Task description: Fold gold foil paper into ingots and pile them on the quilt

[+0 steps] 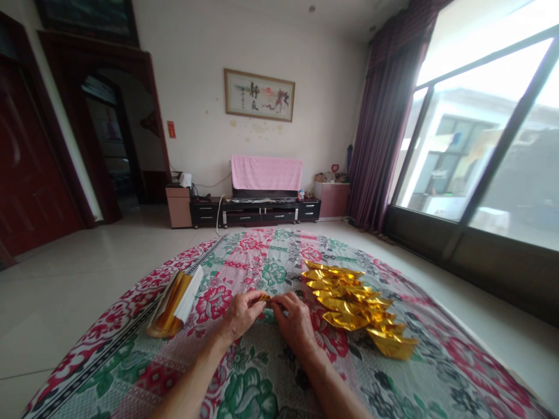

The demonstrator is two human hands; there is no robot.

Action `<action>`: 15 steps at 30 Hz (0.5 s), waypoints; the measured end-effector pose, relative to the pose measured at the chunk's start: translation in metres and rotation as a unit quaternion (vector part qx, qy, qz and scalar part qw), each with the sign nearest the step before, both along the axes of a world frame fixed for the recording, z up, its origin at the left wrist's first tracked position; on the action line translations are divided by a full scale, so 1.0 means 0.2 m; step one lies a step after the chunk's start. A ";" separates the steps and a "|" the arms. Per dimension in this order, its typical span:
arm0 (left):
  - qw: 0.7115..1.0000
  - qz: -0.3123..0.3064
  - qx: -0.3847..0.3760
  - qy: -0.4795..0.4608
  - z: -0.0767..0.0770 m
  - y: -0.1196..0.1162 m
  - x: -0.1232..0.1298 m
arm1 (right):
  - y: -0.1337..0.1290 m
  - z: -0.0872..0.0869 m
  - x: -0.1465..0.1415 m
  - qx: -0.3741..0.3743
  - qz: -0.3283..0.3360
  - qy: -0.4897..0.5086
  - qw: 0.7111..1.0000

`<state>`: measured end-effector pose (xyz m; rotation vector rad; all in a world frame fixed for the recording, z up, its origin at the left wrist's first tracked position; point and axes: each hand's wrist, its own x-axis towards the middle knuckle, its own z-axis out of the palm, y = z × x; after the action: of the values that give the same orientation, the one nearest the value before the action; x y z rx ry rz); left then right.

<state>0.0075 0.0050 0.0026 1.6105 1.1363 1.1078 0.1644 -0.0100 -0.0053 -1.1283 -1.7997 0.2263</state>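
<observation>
A small piece of gold foil paper (pixel 265 298) is pinched between my two hands above the middle of the flowered cloth. My left hand (pixel 242 314) grips its left end, and my right hand (pixel 294 320) has hold of its right end. Most of the piece is hidden by my fingers. To the right of my right hand lie several folded gold foil shapes (pixel 345 294) with pointed ends, set in overlapping rows. A curled stack of gold sheets with white backing (pixel 174 302) rests on the cloth left of my left hand.
The flowered cloth (pixel 244 381) covers the rounded surface before me. Beyond it stand a low black cabinet (pixel 262 217) and a screen under a pink cloth (pixel 266 173). A purple curtain (pixel 382 128) and large windows are on the right, with a red door (pixel 32 151) on the left.
</observation>
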 end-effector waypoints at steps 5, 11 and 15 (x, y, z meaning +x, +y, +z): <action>1.000 -0.015 -0.017 -0.022 -0.02 0.01 0.00 | 0.00 -0.02 0.00 0.001 -0.003 -0.008 1.000; 0.998 -0.018 -0.022 -0.048 -0.03 0.01 0.01 | 0.00 -0.01 -0.01 0.004 0.003 -0.002 1.000; 0.998 -0.017 -0.025 -0.049 -0.01 0.01 0.01 | 0.00 -0.01 0.00 0.005 0.011 0.018 1.000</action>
<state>0.0100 0.0066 -0.0004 1.5157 1.0607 1.1158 0.1636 -0.0094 -0.0065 -1.0919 -1.7800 0.2499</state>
